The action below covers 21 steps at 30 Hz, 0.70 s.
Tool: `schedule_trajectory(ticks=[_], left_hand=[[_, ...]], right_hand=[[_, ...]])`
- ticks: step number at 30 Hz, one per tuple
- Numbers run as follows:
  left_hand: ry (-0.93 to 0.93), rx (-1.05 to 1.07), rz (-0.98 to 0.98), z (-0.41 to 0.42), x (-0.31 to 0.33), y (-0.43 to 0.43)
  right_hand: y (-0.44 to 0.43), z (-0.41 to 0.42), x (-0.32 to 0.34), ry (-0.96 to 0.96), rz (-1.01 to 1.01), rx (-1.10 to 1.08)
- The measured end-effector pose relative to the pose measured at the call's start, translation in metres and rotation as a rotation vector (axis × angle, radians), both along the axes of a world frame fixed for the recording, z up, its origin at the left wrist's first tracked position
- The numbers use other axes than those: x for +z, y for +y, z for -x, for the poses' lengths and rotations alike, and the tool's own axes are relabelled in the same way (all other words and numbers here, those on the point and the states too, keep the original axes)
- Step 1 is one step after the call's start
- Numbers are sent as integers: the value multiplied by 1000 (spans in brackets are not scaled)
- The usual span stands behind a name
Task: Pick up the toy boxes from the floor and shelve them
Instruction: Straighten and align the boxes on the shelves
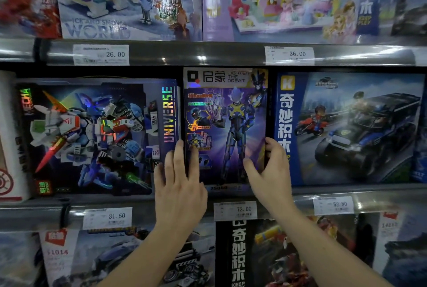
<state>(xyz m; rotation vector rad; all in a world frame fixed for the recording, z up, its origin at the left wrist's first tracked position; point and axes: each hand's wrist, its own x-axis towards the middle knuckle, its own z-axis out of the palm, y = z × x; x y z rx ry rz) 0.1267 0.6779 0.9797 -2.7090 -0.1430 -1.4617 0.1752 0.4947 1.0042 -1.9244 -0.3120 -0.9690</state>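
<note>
Purple-fronted, the hero box (225,125) stands upright on the middle shelf (34,214), slotted between the mecha box (92,136) and the blue police-car box (346,129). My left hand (179,185) lies flat, fingers straight, pressing its lower left edge. My right hand (270,171) grips the lower right edge, thumb on the front, fingers curled round the side. The price tag (235,210) just below reads 72.00.

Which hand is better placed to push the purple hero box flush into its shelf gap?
Probably the left hand: its straight fingers lie flat on the front of the purple hero box. The right hand pinches the edge beside the blue truck box.
</note>
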Motion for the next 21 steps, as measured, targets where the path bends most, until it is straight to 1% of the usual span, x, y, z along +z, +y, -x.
schedule_trajectory(ticks=[4, 11, 21], left_hand=[[3, -16, -24, 0, -4, 0], [8, -7, -66, 0, -6, 5], [-41, -87, -32, -1, -6, 7]], right_hand=[[-4, 1, 0, 50, -72, 94], [2, -3, -14, 129, -20, 26], [7, 0, -20, 112, -61, 24]])
